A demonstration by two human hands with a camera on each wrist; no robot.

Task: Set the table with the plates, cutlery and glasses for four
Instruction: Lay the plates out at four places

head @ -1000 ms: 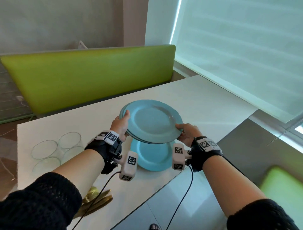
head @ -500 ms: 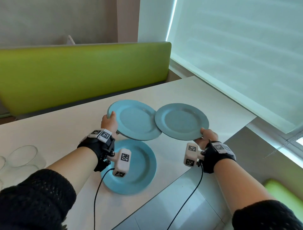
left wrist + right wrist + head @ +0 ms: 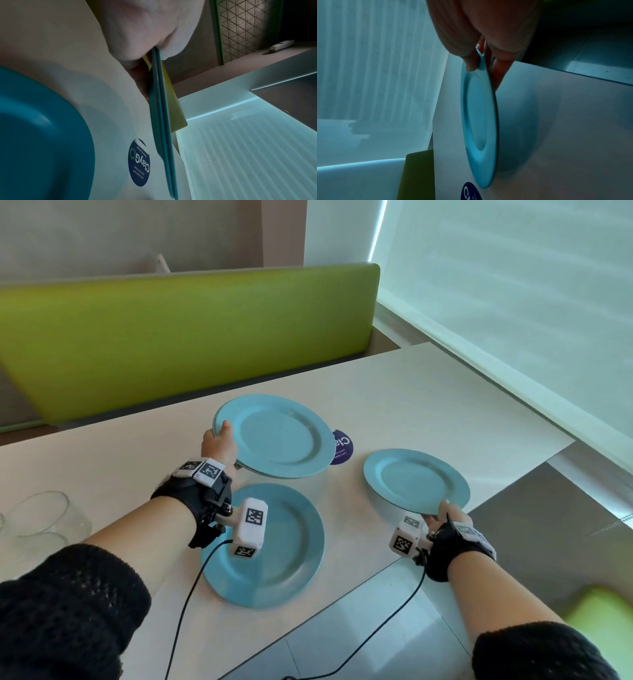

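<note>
My left hand (image 3: 219,445) grips the near-left rim of two stacked blue plates (image 3: 277,436), held above the white table (image 3: 428,409); the left wrist view shows both plate edges (image 3: 162,121) pinched between thumb and fingers. My right hand (image 3: 442,513) pinches the near rim of a single blue plate (image 3: 416,481) just above the table's right end; the same plate (image 3: 479,121) appears edge-on in the right wrist view. Another blue plate (image 3: 291,546) lies flat on the table near the front edge, partly under my left wrist.
Clear glasses (image 3: 41,515) stand at the table's left. A dark round sticker (image 3: 342,446) is on the tabletop between the held plates. A green bench back (image 3: 171,337) runs behind the table, and a window blind (image 3: 513,302) is on the right.
The lifted stack has been split: my right hand carried one plate rightward and down toward the table's right end, while my left hand kept the two others near the middle.
</note>
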